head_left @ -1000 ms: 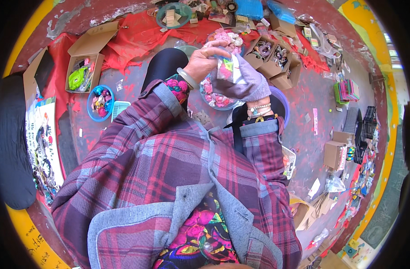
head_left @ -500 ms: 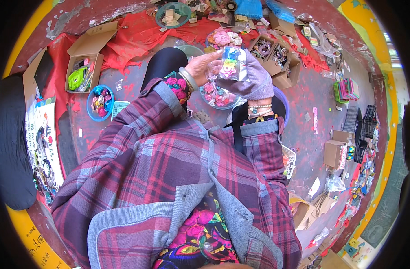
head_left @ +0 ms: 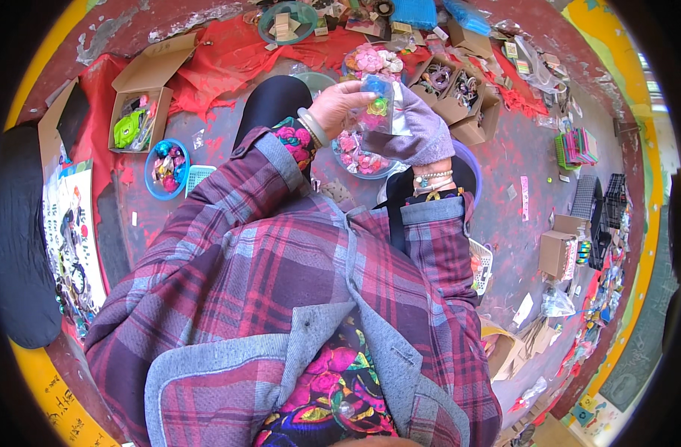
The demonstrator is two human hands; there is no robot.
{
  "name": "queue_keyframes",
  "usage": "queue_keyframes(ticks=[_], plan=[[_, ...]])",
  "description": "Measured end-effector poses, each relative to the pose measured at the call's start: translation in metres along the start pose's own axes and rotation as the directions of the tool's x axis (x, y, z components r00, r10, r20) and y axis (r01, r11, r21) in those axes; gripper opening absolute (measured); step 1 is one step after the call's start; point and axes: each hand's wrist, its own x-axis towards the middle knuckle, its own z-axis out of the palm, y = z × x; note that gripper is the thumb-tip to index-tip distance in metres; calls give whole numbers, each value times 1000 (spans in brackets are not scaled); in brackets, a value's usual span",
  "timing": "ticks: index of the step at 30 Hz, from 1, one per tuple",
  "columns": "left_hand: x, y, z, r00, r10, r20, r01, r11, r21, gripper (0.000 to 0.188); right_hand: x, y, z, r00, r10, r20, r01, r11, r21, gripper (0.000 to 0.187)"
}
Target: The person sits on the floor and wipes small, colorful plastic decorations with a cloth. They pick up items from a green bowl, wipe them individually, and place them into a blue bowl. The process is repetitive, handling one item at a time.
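Clear packet (head_left: 377, 108) held up mid-scene, above the flower bowl (head_left: 364, 176), colourful bits showing through its face. Left hand (head_left: 334, 110) at its left edge: thumb and fingertips pinching the upper left part. Right hand (head_left: 421, 138) wrapped in grey cloth (head_left: 415, 149), close against the packet's right side; its fingers are hidden, so cannot tell whether they grip or merely support. A white strip (head_left: 398, 119) lies between packet and cloth. Handling, my judgement: pinch lightly near the edge so the face stays flat and readable; let the right hand back the film from behind, since slick plastic likely slides on fabric; tilt it to cut glare; keep it upright in case the top is unsealed. Against the frame a second ago: left fingers then reached over the packet's top, now sit at its side; packet stands straighter, its blue upper part now visible.
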Motion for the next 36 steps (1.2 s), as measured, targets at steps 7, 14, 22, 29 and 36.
queue_keyframes(ticks=[7,14,22,29,36], plan=[[-3,0,0,1000,6,-31,-3,994,106,17,-3,9,6,995,85,46,-90,991,100,55],[5,-6,-6,995,-93,42,93,996,4,15,-9,22,17,971,239,-2,-198,810,552,51],[5,-9,-9,981,-177,75,172,983,62,10,-15,32,15,971,240,-5,-222,908,355,52],[3,-8,-9,981,-135,141,134,991,11,9,-5,-6,0,974,228,16,-224,941,252,58],[0,-1,-3,988,-142,61,138,989,61,11,-8,6,1,992,130,3,-125,954,273,55]])
